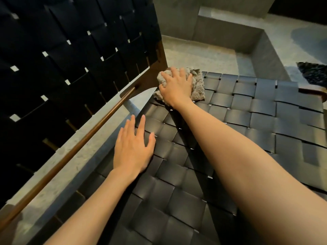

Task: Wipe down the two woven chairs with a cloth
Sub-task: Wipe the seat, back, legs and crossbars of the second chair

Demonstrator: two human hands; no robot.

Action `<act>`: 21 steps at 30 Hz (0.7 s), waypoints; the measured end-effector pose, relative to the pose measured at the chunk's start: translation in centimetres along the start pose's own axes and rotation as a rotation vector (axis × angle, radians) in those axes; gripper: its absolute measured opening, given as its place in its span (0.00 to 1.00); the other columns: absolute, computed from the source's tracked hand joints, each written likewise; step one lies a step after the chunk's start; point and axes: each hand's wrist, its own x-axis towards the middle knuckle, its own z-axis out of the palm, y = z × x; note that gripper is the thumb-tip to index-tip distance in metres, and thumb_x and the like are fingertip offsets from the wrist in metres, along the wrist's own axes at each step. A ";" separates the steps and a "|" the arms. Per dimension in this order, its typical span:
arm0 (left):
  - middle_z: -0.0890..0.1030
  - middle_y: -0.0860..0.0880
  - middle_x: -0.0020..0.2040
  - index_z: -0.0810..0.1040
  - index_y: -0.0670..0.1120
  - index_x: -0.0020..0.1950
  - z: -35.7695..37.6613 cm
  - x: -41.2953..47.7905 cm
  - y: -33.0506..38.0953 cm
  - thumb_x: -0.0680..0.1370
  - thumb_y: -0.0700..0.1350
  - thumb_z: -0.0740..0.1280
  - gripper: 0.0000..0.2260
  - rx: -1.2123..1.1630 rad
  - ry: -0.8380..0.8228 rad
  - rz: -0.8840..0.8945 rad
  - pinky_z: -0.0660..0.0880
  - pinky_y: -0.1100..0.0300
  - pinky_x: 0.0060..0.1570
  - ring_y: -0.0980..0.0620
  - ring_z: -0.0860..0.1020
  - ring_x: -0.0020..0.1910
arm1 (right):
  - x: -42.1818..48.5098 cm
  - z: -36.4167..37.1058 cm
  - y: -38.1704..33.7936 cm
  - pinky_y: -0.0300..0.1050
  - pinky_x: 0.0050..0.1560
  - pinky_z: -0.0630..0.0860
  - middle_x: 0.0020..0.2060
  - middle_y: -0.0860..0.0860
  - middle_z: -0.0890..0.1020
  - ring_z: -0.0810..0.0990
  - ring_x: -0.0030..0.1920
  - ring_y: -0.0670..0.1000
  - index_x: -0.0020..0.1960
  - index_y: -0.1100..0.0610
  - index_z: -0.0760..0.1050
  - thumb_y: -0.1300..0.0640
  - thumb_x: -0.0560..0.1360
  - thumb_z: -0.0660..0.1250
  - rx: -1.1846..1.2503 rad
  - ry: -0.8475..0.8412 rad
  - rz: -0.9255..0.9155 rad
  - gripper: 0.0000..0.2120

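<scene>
The right grip (175,85) is closed over a bunched grey-beige cloth (198,87), fingers curled into its folds and palm pressing it down. Much of the cloth is hidden beneath the palm; only its ruffled edges show around the knuckles and wrist. The cloth lies on the far corner of the woven seat (247,112), right against the foot of the backrest's wooden post (160,55); whether it touches the wood is hard to tell. The left grip (134,147) is open, laid flat with straight fingers on the seat's near-left edge, holding nothing. The seat is made of broad black straps, and its near part is cut off by the picture's lower edge. The backrest (70,50), woven of darker straps, tilts away to the left, with a brown round rail (85,137) along its lower edge and grey floor (203,55) showing in the gap between rail and seat. Beyond stands a grey stone step (230,32). At the right edge a dark speckled thing (313,73) is cut off and cannot be identified.
</scene>
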 end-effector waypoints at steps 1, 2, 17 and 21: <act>0.49 0.46 0.78 0.46 0.53 0.78 -0.1 0.0 0.1 0.80 0.59 0.45 0.27 0.008 -0.009 0.016 0.48 0.53 0.73 0.49 0.48 0.77 | -0.3 -0.4 0.2 0.62 0.71 0.50 0.75 0.51 0.60 0.54 0.74 0.58 0.73 0.44 0.63 0.44 0.79 0.55 -0.012 -0.002 -0.014 0.23; 0.49 0.47 0.78 0.46 0.53 0.78 -0.2 0.0 0.1 0.80 0.58 0.45 0.26 0.011 -0.019 0.037 0.47 0.51 0.73 0.49 0.47 0.77 | -0.7 -0.7 0.6 0.61 0.70 0.51 0.75 0.51 0.61 0.56 0.74 0.57 0.73 0.44 0.63 0.45 0.79 0.56 -0.028 -0.002 -0.026 0.22; 0.41 0.47 0.78 0.43 0.55 0.78 -0.9 -2.6 7.2 0.81 0.59 0.44 0.25 -0.102 -0.234 -0.042 0.36 0.45 0.72 0.44 0.37 0.76 | -10.6 -8.8 17.5 0.62 0.70 0.55 0.73 0.52 0.63 0.57 0.73 0.58 0.74 0.46 0.62 0.48 0.79 0.59 -0.139 0.058 0.226 0.24; 0.40 0.50 0.78 0.42 0.58 0.77 -1.1 -3.4 9.9 0.81 0.61 0.43 0.25 -0.137 -0.303 0.015 0.32 0.44 0.70 0.45 0.35 0.75 | -12.5 -11.4 22.2 0.61 0.68 0.57 0.73 0.52 0.63 0.58 0.72 0.59 0.72 0.45 0.64 0.48 0.78 0.59 -0.083 0.083 0.373 0.22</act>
